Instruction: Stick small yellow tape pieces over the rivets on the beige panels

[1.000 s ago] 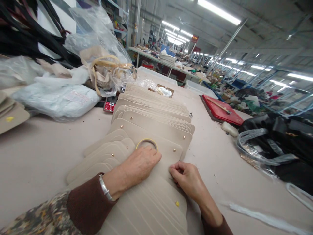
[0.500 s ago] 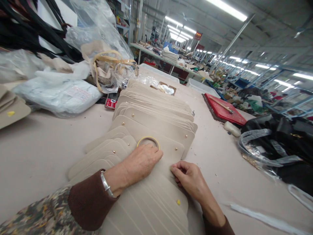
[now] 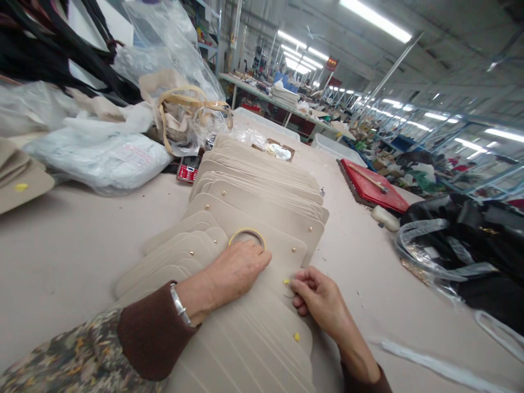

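Note:
My left hand (image 3: 231, 275) lies over the fanned beige panels (image 3: 249, 330), its fingers curled onto a roll of yellow tape (image 3: 246, 231) whose far rim shows. The rest of the roll is hidden under the hand. On the right, my right hand (image 3: 317, 295) is closed in a pinch at a small piece of yellow tape (image 3: 286, 281), near the edge of a panel. A thin dark strand shows just below those fingertips. Another yellow tape bit (image 3: 297, 337) sticks to a panel nearer me. Small gold studs (image 3: 293, 250) sit at the corners of several panels.
Behind the hands rises a stack of similar panels (image 3: 262, 169). Plastic-wrapped packages (image 3: 100, 158) lie to the left. At the right are a red board (image 3: 370, 183) with a hammer (image 3: 370, 177) on it, and black bags (image 3: 470, 234). A white strip (image 3: 434, 365) lies at lower right.
My right hand has shifted slightly right, and the yellow tape piece by its fingertips now shows. My left hand stays on the roll. The view has turned slightly.

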`<act>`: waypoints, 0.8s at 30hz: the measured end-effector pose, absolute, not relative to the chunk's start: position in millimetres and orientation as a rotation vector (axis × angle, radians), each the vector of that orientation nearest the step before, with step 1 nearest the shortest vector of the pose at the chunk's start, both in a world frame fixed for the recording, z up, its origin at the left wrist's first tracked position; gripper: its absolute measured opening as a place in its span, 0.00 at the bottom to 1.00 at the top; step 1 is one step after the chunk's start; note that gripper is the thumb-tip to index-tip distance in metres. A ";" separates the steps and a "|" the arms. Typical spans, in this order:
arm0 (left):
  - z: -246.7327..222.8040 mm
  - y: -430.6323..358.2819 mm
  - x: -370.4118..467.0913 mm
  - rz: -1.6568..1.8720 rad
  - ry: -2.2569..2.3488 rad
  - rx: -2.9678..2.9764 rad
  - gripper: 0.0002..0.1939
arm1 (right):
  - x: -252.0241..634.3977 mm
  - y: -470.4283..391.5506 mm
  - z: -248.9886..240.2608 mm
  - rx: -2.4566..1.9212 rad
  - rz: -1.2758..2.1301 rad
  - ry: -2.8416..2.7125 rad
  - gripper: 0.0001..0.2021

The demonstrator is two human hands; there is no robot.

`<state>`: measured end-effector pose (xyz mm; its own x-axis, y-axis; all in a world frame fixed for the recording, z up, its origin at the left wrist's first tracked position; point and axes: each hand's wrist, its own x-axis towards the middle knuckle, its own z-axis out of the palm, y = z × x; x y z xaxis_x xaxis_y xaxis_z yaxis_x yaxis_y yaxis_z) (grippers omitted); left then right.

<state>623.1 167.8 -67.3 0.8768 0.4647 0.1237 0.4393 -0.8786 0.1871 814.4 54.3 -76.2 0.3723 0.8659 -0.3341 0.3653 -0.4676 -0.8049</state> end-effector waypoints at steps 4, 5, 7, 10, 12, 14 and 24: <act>-68.6 167.9 622.8 0.266 0.689 2.899 0.07 | 812.7 48.6 -74.5 -2.029 0.896 -1.261 0.11; -69.2 168.0 622.6 0.268 0.692 2.898 0.07 | 810.6 48.4 -73.5 -2.051 0.792 -1.332 0.11; -70.0 168.2 622.4 0.265 0.700 2.893 0.07 | 805.9 49.2 -72.4 -2.075 0.624 -1.424 0.11; -68.8 167.5 622.8 0.255 0.693 2.891 0.07 | 800.9 52.8 -73.1 -2.078 0.540 -1.460 0.11; -65.6 166.3 623.5 0.276 0.707 2.891 0.07 | 798.8 56.1 -74.1 -2.086 0.520 -1.474 0.11; -61.3 164.9 624.4 0.331 0.720 2.883 0.08 | 796.8 59.6 -73.8 -2.096 0.491 -1.496 0.11; -66.4 158.3 627.7 0.815 0.405 2.560 0.09 | 804.8 53.8 -64.2 -1.976 0.911 -1.445 0.13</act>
<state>627.7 158.3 -66.4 0.7855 0.3917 0.4791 0.1447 -0.8690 0.4732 804.8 53.8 -64.2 0.2034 0.9559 -0.2120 0.6039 -0.2929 -0.7413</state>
